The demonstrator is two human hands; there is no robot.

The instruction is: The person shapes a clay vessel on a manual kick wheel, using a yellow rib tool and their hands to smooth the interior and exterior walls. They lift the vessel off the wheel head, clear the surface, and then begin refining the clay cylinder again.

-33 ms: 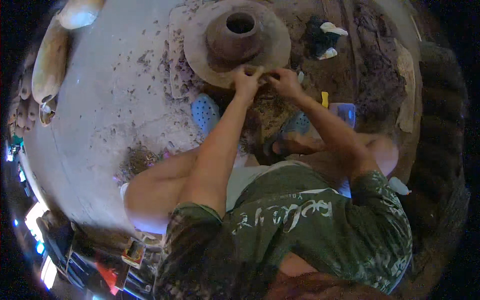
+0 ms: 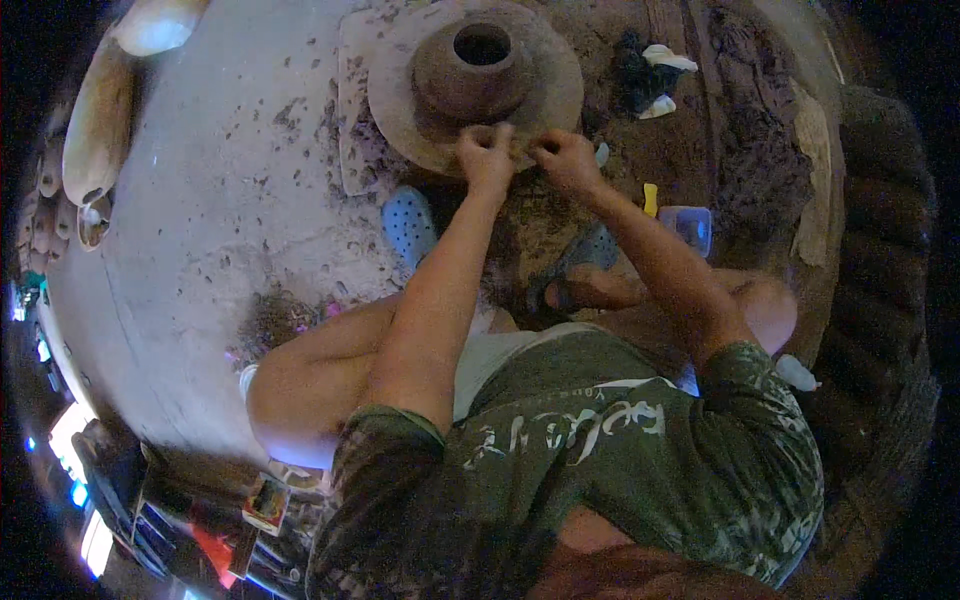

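Observation:
A brown clay vessel (image 2: 470,90) with a dark round opening stands on a wide round disc (image 2: 400,100). My left hand (image 2: 485,155) is at the disc's near edge, below the vessel, its fingers bent and slightly blurred. My right hand (image 2: 568,160) is beside it to the right on the same edge, fingers curled in a pinch. What either hand holds, if anything, is too small to make out. A small pale object (image 2: 602,155) lies just right of my right hand.
Dark material with white cloths (image 2: 668,58) lies right of the disc. A yellow tool (image 2: 650,200) and a plastic tub (image 2: 686,230) sit by my right forearm. A blue clog (image 2: 408,228) is below the disc. Long pale vessels (image 2: 98,140) line the far left.
My two hands are a little farther apart: the left has shifted slightly left and up, the right slightly down. The vessel and disc look unchanged.

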